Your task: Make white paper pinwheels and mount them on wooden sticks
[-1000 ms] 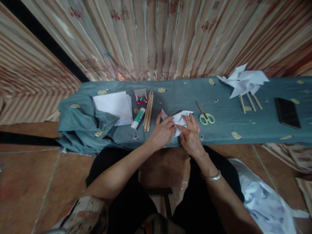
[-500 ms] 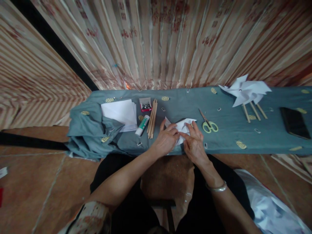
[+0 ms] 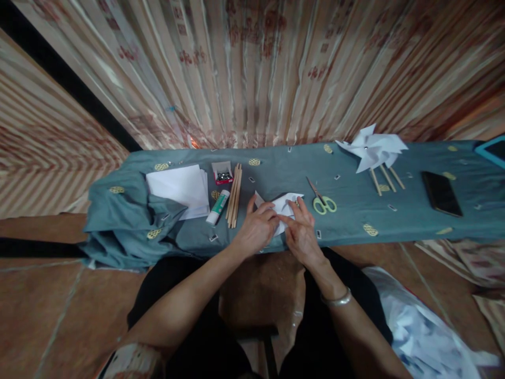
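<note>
A folded sheet of white paper (image 3: 282, 205), with pointed corners sticking out, lies on the cloth near the table's front edge. My left hand (image 3: 256, 227) is closed on its left side, fingers bent and pressed together over the paper. From the right, my right hand (image 3: 303, 234) grips the same paper, its index finger reaching towards the left fingertips. What lies beneath the fingers is hidden. Green-handled scissors (image 3: 323, 202) lie just right of the paper, blades partly apart. To the left are several wooden sticks (image 3: 234, 197) and a glue stick (image 3: 218, 207).
A small box of metal pins (image 3: 223, 173) and a stack of white paper (image 3: 177, 187) sit left. White paper pinwheels (image 3: 373, 148) on sticks lie right, near a black phone (image 3: 441, 193). A blue-edged object (image 3: 493, 150) shows at the far right. A curtain (image 3: 252, 73) hangs behind.
The camera has turned to the right, so everything sits further left in the picture and a blue-edged object appears at the right edge. Both hands stay on the paper, almost unchanged.
</note>
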The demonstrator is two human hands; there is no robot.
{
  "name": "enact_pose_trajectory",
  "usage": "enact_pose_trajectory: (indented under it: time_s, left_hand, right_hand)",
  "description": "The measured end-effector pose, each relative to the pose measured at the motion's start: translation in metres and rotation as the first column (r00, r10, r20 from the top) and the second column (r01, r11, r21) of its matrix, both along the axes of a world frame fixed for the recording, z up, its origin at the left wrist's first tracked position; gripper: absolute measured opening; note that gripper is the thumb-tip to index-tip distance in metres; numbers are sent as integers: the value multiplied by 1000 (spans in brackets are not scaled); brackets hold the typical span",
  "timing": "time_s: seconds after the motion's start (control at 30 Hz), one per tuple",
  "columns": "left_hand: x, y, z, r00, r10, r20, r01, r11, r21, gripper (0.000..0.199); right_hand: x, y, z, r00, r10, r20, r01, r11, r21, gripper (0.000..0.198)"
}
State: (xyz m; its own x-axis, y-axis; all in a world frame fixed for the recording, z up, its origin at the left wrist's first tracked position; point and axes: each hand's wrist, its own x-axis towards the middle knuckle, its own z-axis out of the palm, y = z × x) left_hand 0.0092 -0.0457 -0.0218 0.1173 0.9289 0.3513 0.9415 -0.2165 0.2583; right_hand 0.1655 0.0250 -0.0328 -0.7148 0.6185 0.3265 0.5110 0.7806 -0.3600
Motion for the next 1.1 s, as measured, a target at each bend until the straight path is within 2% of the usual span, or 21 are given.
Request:
enact_pose_trajectory:
  time_s: [1.1]
  left_hand:
    - [2,6,8,999,-40,-5,40,996,-82,24]
  right_hand:
    - [5,4,3,999,9,39,-9,1000,-17,42]
